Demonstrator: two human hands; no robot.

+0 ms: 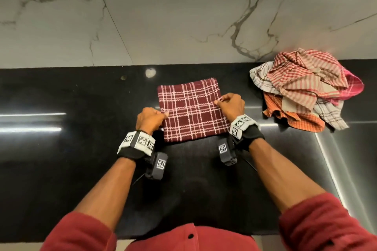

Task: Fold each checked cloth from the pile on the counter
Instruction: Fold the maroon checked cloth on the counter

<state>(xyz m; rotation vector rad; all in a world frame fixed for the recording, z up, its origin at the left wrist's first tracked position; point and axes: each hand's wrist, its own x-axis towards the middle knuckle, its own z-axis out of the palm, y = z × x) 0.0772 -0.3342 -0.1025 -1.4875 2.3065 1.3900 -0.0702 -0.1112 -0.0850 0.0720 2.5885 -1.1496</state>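
On counter, centre: folded cloth, flat. At its left edge, left hand; at right edge, right hand. Well right, against wall: pile.

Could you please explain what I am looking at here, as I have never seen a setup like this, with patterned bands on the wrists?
There is no robot here. A person works with bare hands, and the single picture comes from a camera worn on their head, looking down along both arms. The wrist bands carry black-and-white square markers, probably so that the hands can be tracked. On the black counter a maroon checked cloth lies flat as a neat rectangle. The left hand pinches its left edge and the right hand pinches its right edge. To the right, apart from it, sits a crumpled pile of other checked cloths. Behind the counter is a marble wall.
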